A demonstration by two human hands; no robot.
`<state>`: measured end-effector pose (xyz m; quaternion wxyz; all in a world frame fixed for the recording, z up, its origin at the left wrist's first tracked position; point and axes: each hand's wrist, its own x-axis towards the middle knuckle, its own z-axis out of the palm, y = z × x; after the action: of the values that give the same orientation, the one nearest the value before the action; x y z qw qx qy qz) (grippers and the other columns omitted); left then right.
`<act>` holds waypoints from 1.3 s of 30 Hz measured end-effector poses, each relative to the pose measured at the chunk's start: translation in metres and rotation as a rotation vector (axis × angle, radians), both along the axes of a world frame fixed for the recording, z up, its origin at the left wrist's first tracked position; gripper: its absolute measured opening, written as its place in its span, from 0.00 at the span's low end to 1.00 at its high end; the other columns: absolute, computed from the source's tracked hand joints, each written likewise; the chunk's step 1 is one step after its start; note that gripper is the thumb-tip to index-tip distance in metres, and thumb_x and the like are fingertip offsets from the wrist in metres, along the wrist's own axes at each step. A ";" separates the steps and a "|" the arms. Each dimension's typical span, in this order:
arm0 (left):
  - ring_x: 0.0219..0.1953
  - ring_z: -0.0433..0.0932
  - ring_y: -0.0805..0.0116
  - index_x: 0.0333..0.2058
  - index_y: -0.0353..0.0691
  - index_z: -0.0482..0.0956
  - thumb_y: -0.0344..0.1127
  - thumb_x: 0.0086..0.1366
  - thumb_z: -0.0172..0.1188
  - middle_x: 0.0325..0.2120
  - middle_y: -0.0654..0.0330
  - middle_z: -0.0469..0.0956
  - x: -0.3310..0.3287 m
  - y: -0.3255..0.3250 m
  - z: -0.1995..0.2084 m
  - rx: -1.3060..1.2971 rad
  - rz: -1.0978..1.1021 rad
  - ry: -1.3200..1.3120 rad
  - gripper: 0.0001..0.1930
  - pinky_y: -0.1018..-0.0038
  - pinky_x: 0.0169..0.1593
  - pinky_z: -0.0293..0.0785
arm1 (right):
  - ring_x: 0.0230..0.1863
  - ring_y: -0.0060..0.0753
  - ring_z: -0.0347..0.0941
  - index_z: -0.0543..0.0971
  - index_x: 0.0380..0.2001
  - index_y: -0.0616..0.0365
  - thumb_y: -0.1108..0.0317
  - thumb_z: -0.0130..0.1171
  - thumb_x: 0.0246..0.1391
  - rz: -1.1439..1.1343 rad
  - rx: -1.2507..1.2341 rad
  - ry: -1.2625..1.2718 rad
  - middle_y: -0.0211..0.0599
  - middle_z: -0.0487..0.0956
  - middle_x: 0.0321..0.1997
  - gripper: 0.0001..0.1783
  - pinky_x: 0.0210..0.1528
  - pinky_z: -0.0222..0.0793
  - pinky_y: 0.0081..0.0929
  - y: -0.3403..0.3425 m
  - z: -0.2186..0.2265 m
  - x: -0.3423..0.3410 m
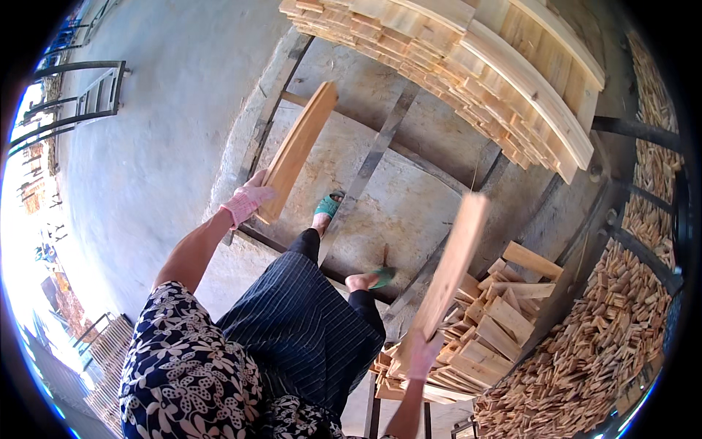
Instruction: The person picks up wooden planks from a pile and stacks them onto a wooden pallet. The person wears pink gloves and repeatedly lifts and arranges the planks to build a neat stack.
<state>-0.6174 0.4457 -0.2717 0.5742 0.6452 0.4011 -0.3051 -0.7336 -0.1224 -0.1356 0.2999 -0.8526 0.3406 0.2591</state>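
My left hand [249,196], in a pink glove, is closed round the lower end of a wooden plank [301,150]. That plank points up and away, tilted to the right, above the metal frame on the floor. On the right, my right hand [424,354], also in a pink glove, grips the near end of a second plank [448,267]. This one is slightly blurred and leans over a heap of loose wood pieces [497,325]. The fingers of my right hand are partly hidden by the blur.
A large layered stack of planks [453,66] stands ahead to the right. Dark metal bars [368,162] cross the floor around my green sandals [330,205]. Far right lies a big pile of small wood pieces [578,351]. A metal rack [95,95] stands at the left.
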 end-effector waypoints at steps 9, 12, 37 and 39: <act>0.50 0.78 0.42 0.67 0.50 0.62 0.31 0.57 0.60 0.50 0.44 0.73 -0.034 -0.008 -0.087 0.752 -0.632 -0.101 0.37 0.52 0.49 0.77 | 0.50 0.64 0.73 0.74 0.42 0.61 0.53 0.72 0.50 0.900 -0.118 -0.054 0.57 0.75 0.47 0.27 0.52 0.70 0.51 -0.010 -0.160 0.212; 0.55 0.72 0.41 0.65 0.48 0.62 0.29 0.56 0.61 0.50 0.47 0.71 -0.080 -0.022 -0.164 1.029 -0.826 -0.111 0.37 0.48 0.55 0.71 | 0.51 0.64 0.73 0.75 0.44 0.61 0.53 0.73 0.49 0.973 -0.119 -0.013 0.57 0.76 0.48 0.27 0.53 0.70 0.51 -0.029 -0.225 0.244; 0.62 0.68 0.36 0.75 0.49 0.40 0.48 0.53 0.72 0.60 0.38 0.67 0.078 -0.085 -0.331 0.822 -0.314 -0.107 0.59 0.47 0.63 0.66 | 0.67 0.56 0.66 0.41 0.78 0.33 0.44 0.74 0.42 1.080 -0.600 -0.099 0.51 0.63 0.71 0.67 0.67 0.63 0.53 0.060 -0.404 0.334; 0.59 0.72 0.35 0.75 0.48 0.41 0.51 0.51 0.74 0.58 0.36 0.68 0.071 -0.078 -0.320 0.774 -0.365 -0.152 0.61 0.47 0.59 0.71 | 0.66 0.54 0.68 0.40 0.78 0.33 0.43 0.74 0.42 1.087 -0.613 -0.075 0.49 0.66 0.68 0.68 0.66 0.64 0.52 0.060 -0.408 0.333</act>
<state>-0.5467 0.3674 -0.5921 0.2546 0.8940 0.3218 -0.1803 -0.4004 -0.0625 -0.5433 -0.1211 -0.9598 -0.0937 0.2352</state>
